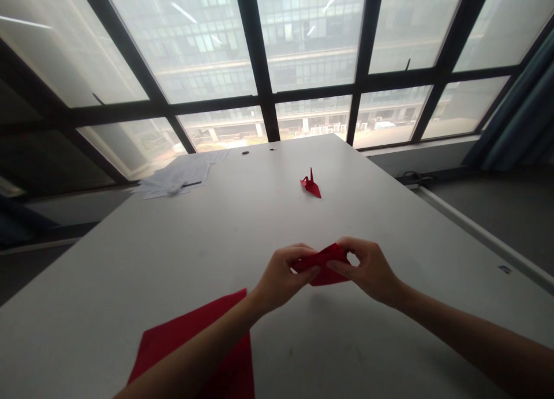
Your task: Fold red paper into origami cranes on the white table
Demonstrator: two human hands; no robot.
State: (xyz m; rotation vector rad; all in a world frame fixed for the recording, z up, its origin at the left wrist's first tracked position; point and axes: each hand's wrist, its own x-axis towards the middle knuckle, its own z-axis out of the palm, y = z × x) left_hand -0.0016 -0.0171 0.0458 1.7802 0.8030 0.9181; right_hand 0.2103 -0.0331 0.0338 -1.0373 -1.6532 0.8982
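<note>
A folded piece of red paper (325,273) is held up between both hands, just above the white table (208,237). My left hand (283,272) pinches its left side, thumb in front and fingers behind. On the right side, my right hand (367,267) grips it the same way, with the thumb across the front. Beneath my left forearm lies a larger sheet of red paper (229,335), partly covered by the arm. Beyond the hands, a finished red paper crane (311,185) rests on the table.
Loose white papers (182,171) with a dark pen (193,184) on them lie at the table's far left. Two round holes sit near the far edge. Tall framed windows (311,36) rise behind the table, and a blue curtain (515,105) hangs at the right.
</note>
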